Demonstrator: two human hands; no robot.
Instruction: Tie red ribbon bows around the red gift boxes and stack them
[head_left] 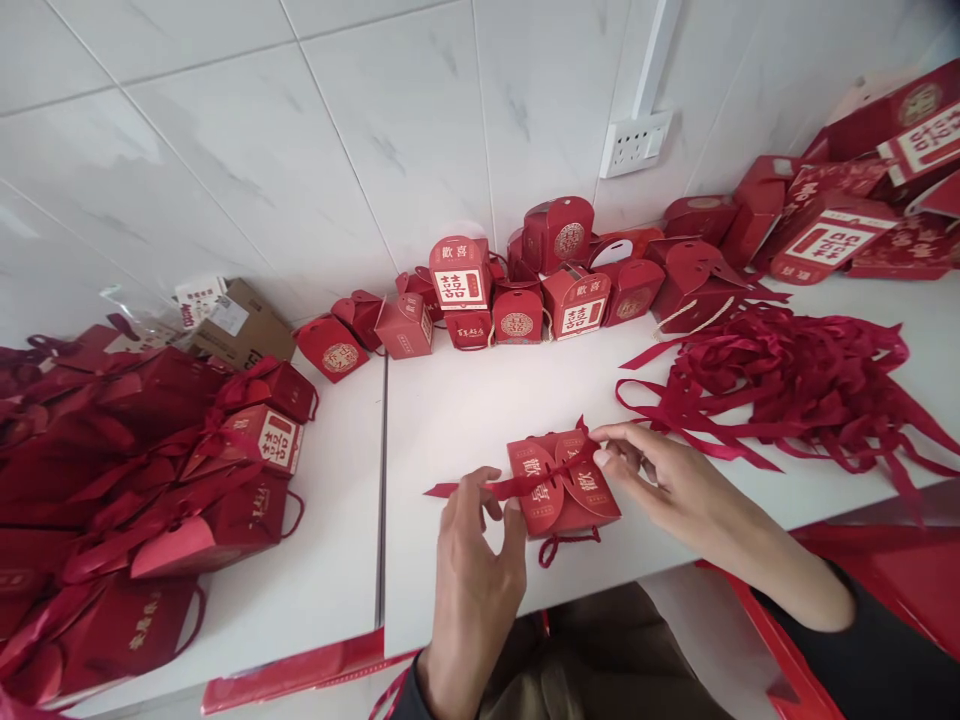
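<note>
A red gift box (543,513) with gold characters lies on the white table in front of me, its curved top flaps folded together. A dark red ribbon (517,487) runs through the slots across its top. My left hand (484,540) pinches the ribbon at the box's left side, with a pointed tail sticking out beyond the fingers. At the upper right corner of the box, my right hand (637,465) has its thumb and forefinger closed on the ribbon's other end. A dark red cord handle (551,550) hangs out at the near edge of the box.
A heap of loose red ribbons (795,385) lies to the right. Several red boxes (517,315) line the tiled wall, more piled at the far right (832,240). Ribbon-tied boxes (217,520) crowd the left, near a cardboard carton (244,325). A socket (636,145) is on the wall.
</note>
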